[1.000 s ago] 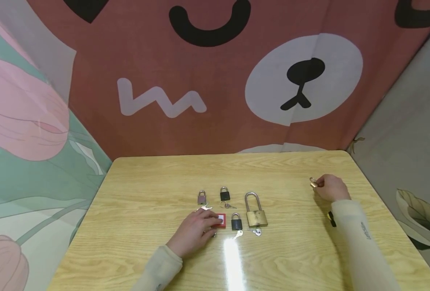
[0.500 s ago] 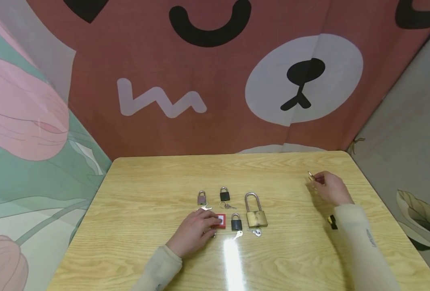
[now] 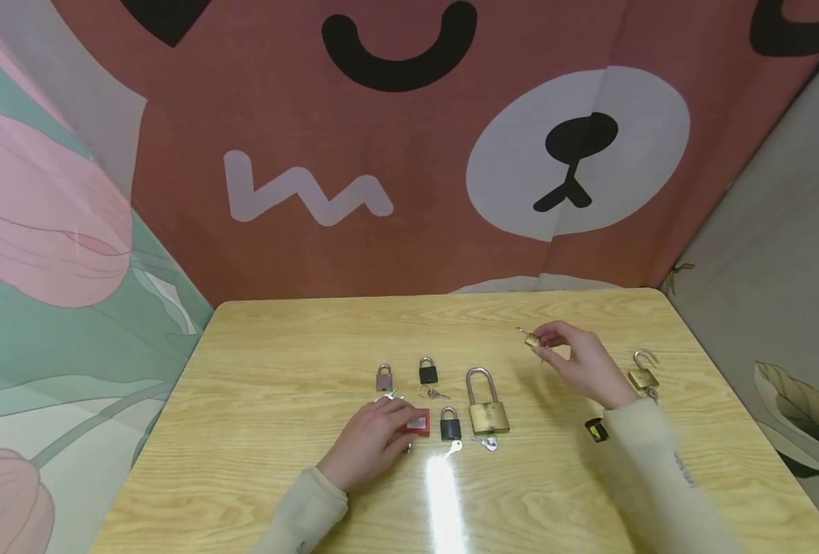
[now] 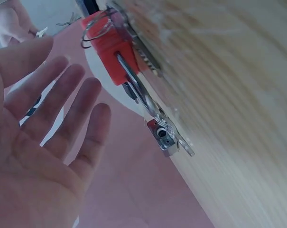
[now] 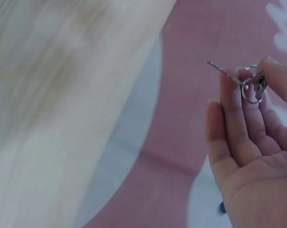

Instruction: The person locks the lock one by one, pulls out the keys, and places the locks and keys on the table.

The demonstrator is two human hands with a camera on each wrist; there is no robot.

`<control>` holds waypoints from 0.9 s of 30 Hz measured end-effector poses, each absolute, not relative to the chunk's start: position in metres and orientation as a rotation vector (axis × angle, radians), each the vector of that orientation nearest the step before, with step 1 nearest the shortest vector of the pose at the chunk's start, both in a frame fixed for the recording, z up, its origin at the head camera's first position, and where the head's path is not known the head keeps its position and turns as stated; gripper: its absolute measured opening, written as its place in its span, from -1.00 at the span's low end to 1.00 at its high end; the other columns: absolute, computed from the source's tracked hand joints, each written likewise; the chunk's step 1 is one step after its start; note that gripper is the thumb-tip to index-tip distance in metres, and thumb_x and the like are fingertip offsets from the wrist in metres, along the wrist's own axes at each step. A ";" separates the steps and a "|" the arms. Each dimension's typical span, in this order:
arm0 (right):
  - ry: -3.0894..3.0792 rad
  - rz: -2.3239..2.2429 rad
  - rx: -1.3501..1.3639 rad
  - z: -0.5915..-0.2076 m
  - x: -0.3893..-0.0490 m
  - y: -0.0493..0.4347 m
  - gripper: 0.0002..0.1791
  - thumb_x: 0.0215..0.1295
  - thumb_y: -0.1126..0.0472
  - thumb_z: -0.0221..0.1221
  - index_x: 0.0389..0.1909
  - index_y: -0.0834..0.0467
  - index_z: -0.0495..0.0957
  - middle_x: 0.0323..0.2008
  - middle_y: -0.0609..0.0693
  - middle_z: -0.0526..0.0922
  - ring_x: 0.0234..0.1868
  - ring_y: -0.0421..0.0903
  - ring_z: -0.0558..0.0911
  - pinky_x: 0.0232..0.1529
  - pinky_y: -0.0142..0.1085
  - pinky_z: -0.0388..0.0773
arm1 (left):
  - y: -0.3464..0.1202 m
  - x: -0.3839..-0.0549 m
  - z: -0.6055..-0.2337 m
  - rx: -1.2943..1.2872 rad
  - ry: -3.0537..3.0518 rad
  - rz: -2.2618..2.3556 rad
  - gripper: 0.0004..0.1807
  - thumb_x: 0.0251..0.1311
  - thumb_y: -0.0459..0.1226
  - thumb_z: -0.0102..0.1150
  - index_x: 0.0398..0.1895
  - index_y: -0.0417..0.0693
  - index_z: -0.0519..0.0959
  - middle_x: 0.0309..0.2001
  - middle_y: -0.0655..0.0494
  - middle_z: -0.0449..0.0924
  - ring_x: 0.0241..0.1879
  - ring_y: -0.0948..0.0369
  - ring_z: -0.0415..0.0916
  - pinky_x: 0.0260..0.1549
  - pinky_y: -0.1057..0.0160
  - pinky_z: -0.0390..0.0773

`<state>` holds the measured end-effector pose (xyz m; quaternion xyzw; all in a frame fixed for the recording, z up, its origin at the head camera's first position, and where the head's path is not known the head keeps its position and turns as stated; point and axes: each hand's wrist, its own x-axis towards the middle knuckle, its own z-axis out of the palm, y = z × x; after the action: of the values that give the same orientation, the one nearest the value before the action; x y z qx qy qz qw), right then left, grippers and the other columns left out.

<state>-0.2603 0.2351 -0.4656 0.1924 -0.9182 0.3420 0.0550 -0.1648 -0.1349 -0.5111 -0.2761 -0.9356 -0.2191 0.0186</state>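
My right hand (image 3: pixel 578 362) is raised over the table's right half and pinches a small brass padlock (image 3: pixel 531 339) between thumb and fingers. The right wrist view shows a key ring (image 5: pixel 251 91) with a thin key hanging at those fingertips. My left hand (image 3: pixel 371 442) lies at the red padlock (image 3: pixel 419 422), fingers extended over its left side in the head view. From the left wrist, the fingers look straight and relaxed, gripping nothing, beside the red padlock and its keys. A brass padlock with its shackle swung open (image 3: pixel 644 377) lies behind the right hand, keys below it.
Around the red padlock lie a purple padlock (image 3: pixel 384 378), two black padlocks (image 3: pixel 428 372) and a large long-shackled brass padlock (image 3: pixel 489 416), with loose keys beside them. The wooden table (image 3: pixel 277 346) ends at a printed curtain (image 3: pixel 312 261). A black-and-yellow device (image 3: pixel 596 429) sits at the right wrist.
My right hand has moved left from the table's far right with the small brass padlock, bringing the brass padlock with the open shackle into view. The left hand has stayed in place.
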 end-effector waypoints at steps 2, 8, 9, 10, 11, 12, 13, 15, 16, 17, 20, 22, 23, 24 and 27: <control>-2.763 1.049 0.660 -0.462 -0.257 0.221 -0.75 0.46 0.25 0.27 0.09 0.20 0.60 -0.10 0.07 0.75 -0.03 0.07 0.71 -0.08 -0.07 0.60 | -0.134 -0.165 -0.509 -0.826 -2.897 -0.775 -0.59 0.38 -0.16 0.32 0.27 0.12 0.61 0.11 0.26 0.69 0.13 0.22 0.60 0.18 0.05 0.60; -2.714 1.068 0.864 -0.453 -0.246 0.182 -0.76 0.37 0.28 0.34 0.03 0.13 0.64 -0.08 -0.04 0.76 -0.03 -0.03 0.72 0.04 0.00 0.65 | -0.131 -0.170 -0.499 -0.708 -2.842 -1.166 -0.61 0.49 -0.17 0.19 0.33 0.06 0.55 0.05 0.22 0.69 0.03 0.26 0.64 0.05 0.21 0.68; -2.708 1.067 0.900 -0.451 -0.243 0.176 -0.75 0.36 0.28 0.35 0.02 0.13 0.64 -0.09 -0.05 0.76 -0.04 -0.06 0.72 0.03 -0.02 0.66 | -0.131 -0.172 -0.498 -0.691 -2.823 -1.234 -0.62 0.51 -0.17 0.16 0.32 0.04 0.55 0.03 0.19 0.70 0.01 0.27 0.64 0.02 0.23 0.68; -2.707 1.065 0.938 -0.450 -0.240 0.170 -0.75 0.36 0.28 0.36 0.02 0.12 0.64 -0.09 -0.06 0.76 -0.05 -0.08 0.72 0.02 -0.04 0.67 | -0.130 -0.173 -0.496 -0.676 -2.805 -1.290 -0.64 0.53 -0.16 0.13 0.30 0.04 0.56 0.00 0.17 0.71 -0.02 0.28 0.64 0.00 0.25 0.68; -2.701 1.067 0.977 -0.448 -0.237 0.164 -0.75 0.36 0.27 0.36 0.02 0.11 0.64 -0.09 -0.06 0.76 -0.06 -0.10 0.72 0.01 -0.07 0.68 | -0.130 -0.174 -0.495 -0.659 -2.794 -1.336 -0.65 0.54 -0.14 0.11 0.29 0.04 0.56 -0.02 0.18 0.72 -0.04 0.30 0.63 -0.01 0.27 0.67; -2.692 1.070 1.019 -0.447 -0.235 0.159 -0.75 0.35 0.27 0.36 0.02 0.11 0.64 -0.09 -0.07 0.76 -0.06 -0.12 0.72 0.01 -0.09 0.68 | -0.130 -0.174 -0.494 -0.643 -2.781 -1.375 -0.66 0.56 -0.12 0.09 0.28 0.06 0.57 -0.04 0.19 0.72 -0.06 0.31 0.63 -0.04 0.28 0.67; -2.684 1.078 1.058 -0.446 -0.232 0.154 -0.75 0.35 0.27 0.37 0.02 0.12 0.64 -0.09 -0.07 0.76 -0.07 -0.13 0.72 0.01 -0.10 0.69 | -0.129 -0.175 -0.494 -0.629 -2.767 -1.424 -0.66 0.57 -0.10 0.06 0.26 0.05 0.58 -0.06 0.18 0.73 -0.07 0.31 0.64 -0.05 0.29 0.67; -2.655 1.081 1.139 -0.444 -0.228 0.145 -0.75 0.35 0.28 0.37 0.01 0.12 0.64 -0.10 -0.07 0.76 -0.08 -0.15 0.73 0.00 -0.13 0.70 | -0.128 -0.176 -0.493 -0.606 -2.749 -1.499 -0.65 0.60 -0.05 -0.02 0.24 0.04 0.60 -0.09 0.19 0.74 -0.11 0.30 0.64 -0.10 0.29 0.66; -2.639 1.080 1.178 -0.443 -0.226 0.142 -0.74 0.34 0.29 0.37 0.01 0.13 0.64 -0.09 -0.07 0.76 -0.08 -0.15 0.73 0.00 -0.14 0.71 | -0.126 -0.177 -0.492 -0.591 -2.742 -1.541 -0.63 0.62 -0.03 -0.06 0.22 0.04 0.60 -0.11 0.19 0.74 -0.13 0.29 0.64 -0.13 0.29 0.66; -2.621 1.077 1.213 -0.442 -0.224 0.138 -0.74 0.33 0.30 0.38 0.00 0.13 0.64 -0.10 -0.07 0.76 -0.08 -0.15 0.74 0.01 -0.15 0.71 | -0.125 -0.178 -0.491 -0.581 -2.730 -1.586 -0.61 0.63 -0.01 -0.11 0.20 0.02 0.61 -0.13 0.19 0.74 -0.16 0.27 0.64 -0.17 0.29 0.65; -2.587 1.064 1.304 -0.440 -0.220 0.129 -0.72 0.30 0.34 0.39 0.01 0.15 0.63 -0.09 -0.05 0.76 -0.07 -0.15 0.74 0.01 -0.18 0.71 | -0.121 -0.180 -0.488 -0.544 -2.686 -1.734 -0.54 0.66 0.03 -0.22 0.11 -0.01 0.63 -0.19 0.07 0.74 -0.26 0.21 0.61 -0.28 0.19 0.65; -2.581 1.055 1.349 -0.439 -0.218 0.125 -0.70 0.29 0.36 0.40 0.01 0.16 0.63 -0.09 -0.04 0.76 -0.07 -0.16 0.73 0.01 -0.21 0.71 | -0.118 -0.182 -0.487 -0.517 -2.656 -1.818 -0.51 0.67 0.03 -0.25 0.02 -0.04 0.64 -0.22 -0.03 0.73 -0.31 0.21 0.59 -0.32 0.13 0.65; -2.577 1.050 1.369 -0.439 -0.217 0.124 -0.70 0.28 0.36 0.40 0.00 0.16 0.63 -0.09 -0.04 0.76 -0.08 -0.17 0.73 0.00 -0.23 0.71 | -0.117 -0.182 -0.487 -0.514 -2.640 -1.849 -0.51 0.67 0.02 -0.25 -0.02 -0.06 0.65 -0.24 -0.07 0.72 -0.34 0.20 0.58 -0.34 0.12 0.64; -2.572 1.049 1.388 -0.439 -0.217 0.122 -0.70 0.27 0.37 0.40 0.00 0.17 0.63 -0.10 -0.03 0.76 -0.08 -0.16 0.73 0.00 -0.23 0.72 | -0.116 -0.183 -0.486 -0.509 -2.628 -1.873 -0.52 0.67 0.00 -0.23 -0.07 -0.08 0.65 -0.26 -0.10 0.72 -0.36 0.21 0.56 -0.34 0.11 0.64; -2.561 1.036 1.419 -0.440 -0.215 0.119 -0.71 0.27 0.38 0.40 -0.01 0.18 0.63 -0.11 -0.02 0.77 -0.10 -0.17 0.73 -0.01 -0.25 0.71 | -0.114 -0.184 -0.486 -0.518 -2.597 -1.915 -0.58 0.66 -0.07 -0.15 -0.18 -0.14 0.62 -0.34 -0.13 0.68 -0.43 0.19 0.54 -0.38 0.14 0.64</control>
<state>-0.2154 0.1193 -0.4403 0.4567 -0.8245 0.3336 0.0178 -0.1843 -0.1137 -0.4858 -0.1581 -0.7930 -0.5849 -0.0633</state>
